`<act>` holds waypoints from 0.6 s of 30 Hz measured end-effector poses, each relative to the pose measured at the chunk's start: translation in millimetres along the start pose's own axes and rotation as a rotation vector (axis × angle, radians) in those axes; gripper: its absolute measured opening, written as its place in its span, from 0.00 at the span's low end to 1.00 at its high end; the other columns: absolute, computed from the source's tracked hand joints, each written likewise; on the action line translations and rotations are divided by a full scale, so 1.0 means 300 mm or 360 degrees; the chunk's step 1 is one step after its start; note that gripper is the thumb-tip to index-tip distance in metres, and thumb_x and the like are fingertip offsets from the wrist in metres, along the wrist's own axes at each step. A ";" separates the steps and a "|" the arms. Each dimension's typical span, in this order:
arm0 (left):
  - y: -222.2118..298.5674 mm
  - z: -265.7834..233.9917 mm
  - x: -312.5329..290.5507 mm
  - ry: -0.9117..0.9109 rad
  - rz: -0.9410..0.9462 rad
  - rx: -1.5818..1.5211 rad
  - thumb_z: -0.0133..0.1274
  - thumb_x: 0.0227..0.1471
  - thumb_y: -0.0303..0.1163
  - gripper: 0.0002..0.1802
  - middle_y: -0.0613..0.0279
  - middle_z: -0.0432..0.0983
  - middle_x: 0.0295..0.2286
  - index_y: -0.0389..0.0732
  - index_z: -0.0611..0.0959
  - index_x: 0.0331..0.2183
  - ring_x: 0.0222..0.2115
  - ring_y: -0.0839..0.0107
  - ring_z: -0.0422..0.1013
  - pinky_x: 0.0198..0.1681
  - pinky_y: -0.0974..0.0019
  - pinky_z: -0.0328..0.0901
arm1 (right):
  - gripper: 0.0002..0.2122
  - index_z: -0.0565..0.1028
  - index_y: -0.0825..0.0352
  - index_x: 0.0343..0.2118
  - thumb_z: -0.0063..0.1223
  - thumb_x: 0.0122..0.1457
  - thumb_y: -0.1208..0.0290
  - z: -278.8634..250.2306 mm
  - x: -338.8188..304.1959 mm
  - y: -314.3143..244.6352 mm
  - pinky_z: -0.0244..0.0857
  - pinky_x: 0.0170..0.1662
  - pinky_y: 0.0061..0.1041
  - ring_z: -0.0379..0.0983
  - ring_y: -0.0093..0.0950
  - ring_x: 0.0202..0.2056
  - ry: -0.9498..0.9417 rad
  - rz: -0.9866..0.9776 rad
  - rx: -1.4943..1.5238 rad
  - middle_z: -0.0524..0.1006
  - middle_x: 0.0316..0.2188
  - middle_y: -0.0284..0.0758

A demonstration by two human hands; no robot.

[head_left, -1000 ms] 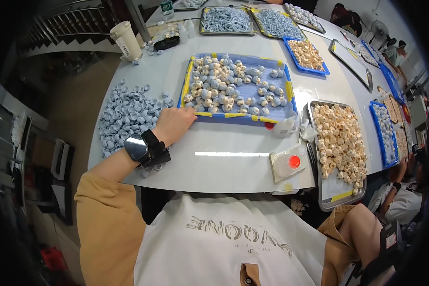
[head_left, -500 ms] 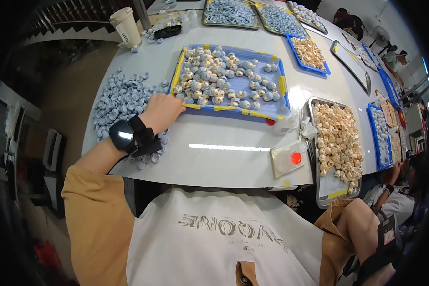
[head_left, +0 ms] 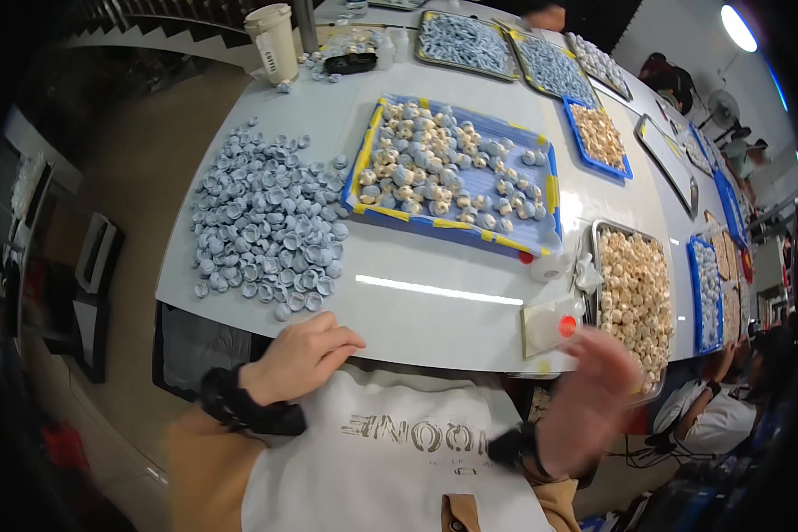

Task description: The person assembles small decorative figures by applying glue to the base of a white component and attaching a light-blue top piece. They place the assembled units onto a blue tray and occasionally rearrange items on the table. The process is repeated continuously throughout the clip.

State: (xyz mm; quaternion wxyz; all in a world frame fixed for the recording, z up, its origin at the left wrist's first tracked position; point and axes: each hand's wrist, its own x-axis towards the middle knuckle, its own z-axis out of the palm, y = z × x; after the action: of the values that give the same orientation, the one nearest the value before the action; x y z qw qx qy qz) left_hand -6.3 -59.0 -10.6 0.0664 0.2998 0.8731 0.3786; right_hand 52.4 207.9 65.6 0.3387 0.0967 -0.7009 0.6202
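Observation:
My left hand [head_left: 306, 356] is at the table's front edge, fingers bent and close together, with nothing showing between them. A black band circles its wrist. Raised at the right, my right hand [head_left: 592, 403] is smeared by motion; it is nearest a translucent bottle with a red cap [head_left: 548, 324] and a metal tray of cream rounded pieces [head_left: 631, 297]. Farther off, a blue tray with yellow tape [head_left: 452, 232] carries small round pieces in pale blue and cream [head_left: 417, 164]. Left of that tray spreads a pile of pale blue cup-shaped shells [head_left: 266, 222].
Another bottle [head_left: 551, 266] lies by the blue tray's near right corner. A white tumbler [head_left: 273, 43] and a black pouch [head_left: 350, 64] stand far left. More trays of pieces [head_left: 466, 43] line the back and right, where another person's arm [head_left: 705, 403] shows.
My left hand has let go of the blue tray's near left corner and drawn back to the table edge. My right hand has risen into view. The head view has shifted.

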 end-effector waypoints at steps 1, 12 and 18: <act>-0.003 0.035 0.005 0.0111 -0.0142 0.0055 0.55 0.45 0.27 0.06 0.59 0.66 0.23 0.41 0.80 0.30 0.22 0.61 0.67 0.25 0.64 0.61 | 0.24 0.61 0.71 0.51 0.47 0.52 0.68 0.043 0.007 0.060 0.60 0.47 0.30 0.64 0.31 0.48 -0.0511 0.0382 -0.0137 0.67 0.46 0.44; -0.108 0.084 0.026 0.0467 -0.0279 0.0667 0.58 0.42 0.29 0.13 0.58 0.64 0.29 0.40 0.72 0.31 0.24 0.58 0.70 0.22 0.58 0.64 | 0.22 0.64 0.74 0.43 0.51 0.41 0.79 0.499 -0.005 0.442 0.67 0.30 0.36 0.68 0.38 0.34 -0.1415 -0.0211 -0.1102 0.69 0.31 0.42; -0.183 0.056 0.043 0.0607 -0.0303 0.0756 0.54 0.44 0.26 0.08 0.58 0.64 0.28 0.41 0.72 0.29 0.22 0.57 0.70 0.22 0.58 0.64 | 0.12 0.65 0.74 0.31 0.49 0.41 0.81 0.652 0.033 0.607 0.69 0.30 0.34 0.71 0.42 0.29 -0.1317 -0.0173 -0.1099 0.70 0.27 0.46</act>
State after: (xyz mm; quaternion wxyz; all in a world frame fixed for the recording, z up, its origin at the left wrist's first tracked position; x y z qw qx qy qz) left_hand -36.9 -70.5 -59.7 -0.1351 0.1475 0.9580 0.2055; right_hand -125.6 66.5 -75.1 0.0781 0.2521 -0.9328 0.2455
